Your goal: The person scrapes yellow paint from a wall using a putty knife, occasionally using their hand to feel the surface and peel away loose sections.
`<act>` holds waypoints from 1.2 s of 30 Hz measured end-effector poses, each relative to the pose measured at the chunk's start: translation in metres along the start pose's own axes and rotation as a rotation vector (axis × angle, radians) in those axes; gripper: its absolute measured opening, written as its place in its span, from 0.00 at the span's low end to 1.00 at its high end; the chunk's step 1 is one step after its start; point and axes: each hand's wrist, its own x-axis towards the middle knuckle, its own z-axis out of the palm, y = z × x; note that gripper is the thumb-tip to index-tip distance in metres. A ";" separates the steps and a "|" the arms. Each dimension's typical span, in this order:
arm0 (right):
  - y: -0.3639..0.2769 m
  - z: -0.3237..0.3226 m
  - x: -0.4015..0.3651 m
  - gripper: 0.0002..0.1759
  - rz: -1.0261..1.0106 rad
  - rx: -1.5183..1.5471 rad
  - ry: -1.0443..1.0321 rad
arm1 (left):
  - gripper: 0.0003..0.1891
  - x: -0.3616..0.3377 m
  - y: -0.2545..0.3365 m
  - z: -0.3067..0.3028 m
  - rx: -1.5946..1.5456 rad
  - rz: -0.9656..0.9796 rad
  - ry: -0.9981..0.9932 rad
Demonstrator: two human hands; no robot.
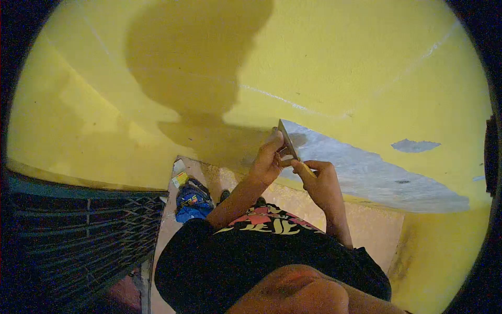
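Observation:
My right hand [318, 183] is closed around the yellowish handle of a scraper [288, 140]. The tool's flat metal blade shows nearly edge-on, its upper corner over the boundary of a grey patch [355, 165] on the yellow wall [324, 57]. My left hand [267, 159] grips the blade from its left side, thumb near the top and fingers curled below. Both hands are close together in front of the wall. The grey patch stretches from the blade toward the lower right and is streaked, with a darker spot beside the tool.
A smaller grey patch [415, 145] lies farther right on the wall, below a whitish line. A dark metal lattice gate [89, 220] stands at the left. On the floor [295, 201] sits a blue bag [193, 204]. A head-shaped shadow falls on the wall.

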 end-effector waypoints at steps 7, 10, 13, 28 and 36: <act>0.024 0.018 0.012 0.24 -0.132 0.025 0.090 | 0.23 0.005 -0.008 -0.019 -0.069 0.064 -0.018; 0.028 0.046 0.024 0.24 -0.267 0.055 0.087 | 0.21 0.007 0.006 -0.051 0.114 0.150 0.101; 0.009 0.062 0.019 0.25 -0.166 0.073 -0.014 | 0.20 -0.009 0.028 -0.049 0.229 0.229 0.220; 0.120 0.118 -0.002 0.29 0.020 0.313 0.041 | 0.16 -0.025 -0.020 -0.069 0.436 0.111 0.283; 0.257 0.179 0.015 0.25 -0.134 0.251 -0.037 | 0.15 -0.021 -0.101 -0.129 0.518 0.107 0.425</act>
